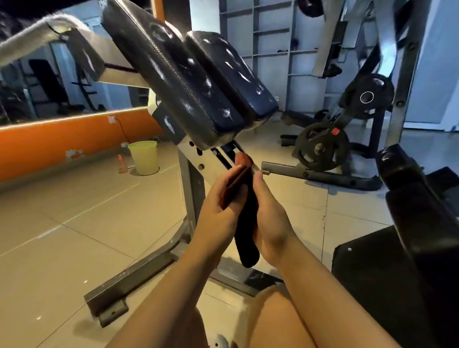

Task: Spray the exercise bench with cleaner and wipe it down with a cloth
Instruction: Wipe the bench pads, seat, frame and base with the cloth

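Head view, taken from above my hands. My left hand (219, 200) and right hand (271, 219) are brought together in front of me with a dark folded cloth (245, 225) between them. Left fingers are curled around the cloth's upper part, where a reddish-brown face of the fabric shows. My right palm lies along the cloth's other side with the thumb pointing up; how its fingers lie behind the cloth cannot be made out. The cloth's lower end hangs free below both hands.

Just above the cloth stands the exercise bench: two dark padded cushions (193, 83) side by side, tilted steeply, their surfaces marked with whitish foamy patches and streaks. No hand touches the cushions. Grey metal frame (189, 191) of the bench runs down behind the cloth to a base bar on the tiled floor (55, 234).

Left of the bench, on the floor near an orange wall band (51, 144), stand a pale green bucket (143, 158) and, just beside it, a small bottle (122, 165) with a red top. Right of the bench are weight plates (322, 146) on a machine and a black padded seat (414, 218). Behind the bench is a mirror (48, 84).
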Motion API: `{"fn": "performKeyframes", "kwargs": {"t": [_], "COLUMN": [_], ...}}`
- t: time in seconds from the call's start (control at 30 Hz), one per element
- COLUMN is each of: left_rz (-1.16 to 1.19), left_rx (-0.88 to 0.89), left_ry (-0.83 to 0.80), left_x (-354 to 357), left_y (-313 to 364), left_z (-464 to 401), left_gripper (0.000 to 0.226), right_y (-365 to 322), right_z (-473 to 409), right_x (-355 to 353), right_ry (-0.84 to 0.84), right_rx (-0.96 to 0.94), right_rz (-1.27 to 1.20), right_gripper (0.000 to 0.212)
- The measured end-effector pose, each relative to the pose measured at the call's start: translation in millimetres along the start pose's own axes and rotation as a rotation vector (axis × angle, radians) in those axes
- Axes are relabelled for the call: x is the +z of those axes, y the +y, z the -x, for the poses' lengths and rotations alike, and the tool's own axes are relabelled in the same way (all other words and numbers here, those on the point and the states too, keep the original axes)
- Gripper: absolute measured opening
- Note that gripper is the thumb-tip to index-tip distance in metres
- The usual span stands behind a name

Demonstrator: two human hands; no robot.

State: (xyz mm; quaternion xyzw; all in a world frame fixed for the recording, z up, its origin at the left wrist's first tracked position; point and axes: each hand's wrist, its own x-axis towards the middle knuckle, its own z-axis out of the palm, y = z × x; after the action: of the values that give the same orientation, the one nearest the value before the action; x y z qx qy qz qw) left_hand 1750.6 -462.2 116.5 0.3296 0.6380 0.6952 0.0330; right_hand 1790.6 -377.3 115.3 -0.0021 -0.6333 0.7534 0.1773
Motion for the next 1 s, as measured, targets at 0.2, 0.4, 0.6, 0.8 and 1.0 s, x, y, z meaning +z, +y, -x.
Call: {"fn": "performKeyframes", "kwargs": {"t": [0.2, 0.4, 0.6, 0.8, 1.0], "left_rz": [0.059, -0.176, -0.381, -0.719, -0.933], "left_rx": [-0.129, -0.194, -0.285, -0.242, -0.153], "left_ry": [0.001, -0.201, -0.306, -0.339, -0.363], "left_x": [-18, -41, -63, -72, -45], "left_y": [-1, -5, -5, -8, -11], "left_z": [10, 22, 40, 61, 96], "left_gripper": [0.018, 0.023, 0.018, 0.012, 0.015], "right_y": [-3, -3, 0, -5, -5], "right_z": [1, 9, 29, 69, 131], "right_x": [-1, -16, -36, -40, -48], "right_ry": [0.147, -0.052, -0.105, -0.086, -0.019], "right_rx": [-0.043, 0.135, 0.257, 0.237, 0.391], "right_rz": [0.159, 0.394, 0.652, 1.085, 1.000], "right_gripper": [0.046, 0.039, 0.010, 0.017, 0.014]}}
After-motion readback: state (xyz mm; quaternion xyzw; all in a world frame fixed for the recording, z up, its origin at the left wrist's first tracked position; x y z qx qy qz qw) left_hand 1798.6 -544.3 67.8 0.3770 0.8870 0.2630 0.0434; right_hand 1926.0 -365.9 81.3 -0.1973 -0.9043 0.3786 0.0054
